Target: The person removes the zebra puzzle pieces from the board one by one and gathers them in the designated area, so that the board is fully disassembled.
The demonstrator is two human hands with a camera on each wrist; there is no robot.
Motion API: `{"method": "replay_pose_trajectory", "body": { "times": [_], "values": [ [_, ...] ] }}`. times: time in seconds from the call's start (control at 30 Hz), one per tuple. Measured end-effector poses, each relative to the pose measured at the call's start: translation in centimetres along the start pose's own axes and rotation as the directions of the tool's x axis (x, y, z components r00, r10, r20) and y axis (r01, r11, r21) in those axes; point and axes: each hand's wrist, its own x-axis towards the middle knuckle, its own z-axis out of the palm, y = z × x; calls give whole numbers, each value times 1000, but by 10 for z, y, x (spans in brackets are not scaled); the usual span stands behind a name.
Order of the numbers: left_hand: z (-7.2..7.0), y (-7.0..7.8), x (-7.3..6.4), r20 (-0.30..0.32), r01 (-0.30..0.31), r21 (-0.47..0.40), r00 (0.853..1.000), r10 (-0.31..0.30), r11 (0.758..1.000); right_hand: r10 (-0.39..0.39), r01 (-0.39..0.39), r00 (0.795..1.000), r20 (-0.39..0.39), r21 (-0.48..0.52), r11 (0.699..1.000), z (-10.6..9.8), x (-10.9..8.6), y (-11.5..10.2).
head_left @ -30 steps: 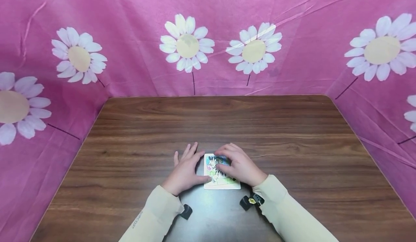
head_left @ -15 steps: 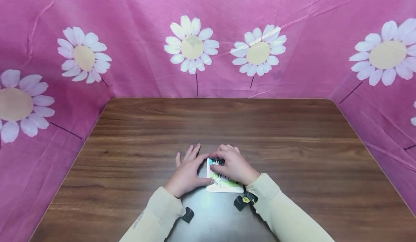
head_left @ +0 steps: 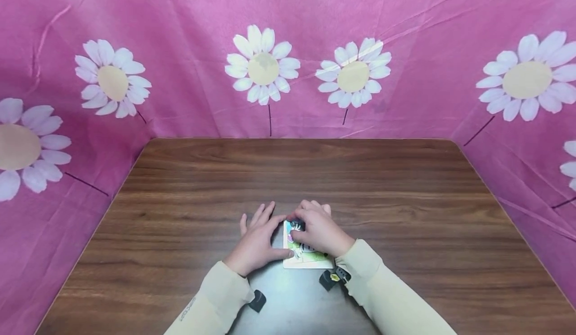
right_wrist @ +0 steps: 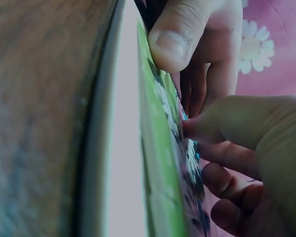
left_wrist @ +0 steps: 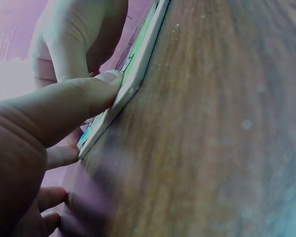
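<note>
From where I stand, no words or numbers can be read; the small dark lettering point(head_left: 187, 309) along the left sleeve point(head_left: 217, 295), near left, is too blurred.

The board point(head_left: 310, 259) shows green, blue, pink and a black-and-white striped figure inside a pale rim. Brown grain streaks the desk point(head_left: 405, 190); past its far edge, pink cloth point(head_left: 189, 50) bears white, yellow-centred daisies point(head_left: 263, 69).

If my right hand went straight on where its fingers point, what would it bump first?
Your right hand would likely meet your left hand first, at its index finger, near the far left corner of the picture board; any gap is hard to judge.
</note>
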Motion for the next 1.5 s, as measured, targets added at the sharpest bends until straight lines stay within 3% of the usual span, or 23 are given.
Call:
{"method": "replay_pose_trajectory", "body": {
  "times": [0.7, 0.93, 1.07, 1.23, 1.33, 1.5],
  "values": [
    [0, -2, 4, -2, -5, 21, 1000, 5, 1000, 2, -6, 997, 83, 53, 999, -7, 2, 6],
    [0, -2, 4, 5, 4, 18, 1000, -4, 1000, 16, -20, 999, 51, 66, 998, -5, 2, 6],
    [0, -3, 4, 10, 14, 22, 1000, -14, 1000, -24, 24, 1000, 5, 54, 998, -4, 1, 4],
    [1, -4, 6, 18, 6, 37, 1000, -7, 999, -133, 133, 990, -37, 9, 991, -5, -3, 1],
    [2, -4, 7, 15, -5, 38, 1000, 4, 999, -167, 167, 985, -32, -14, 986, -6, -4, 2],
    [0, -4, 5, 8, -2, 42, 1000, 2, 999, -160, 160, 987, 5, -12, 987, -8, -6, 4]
  ]
}}
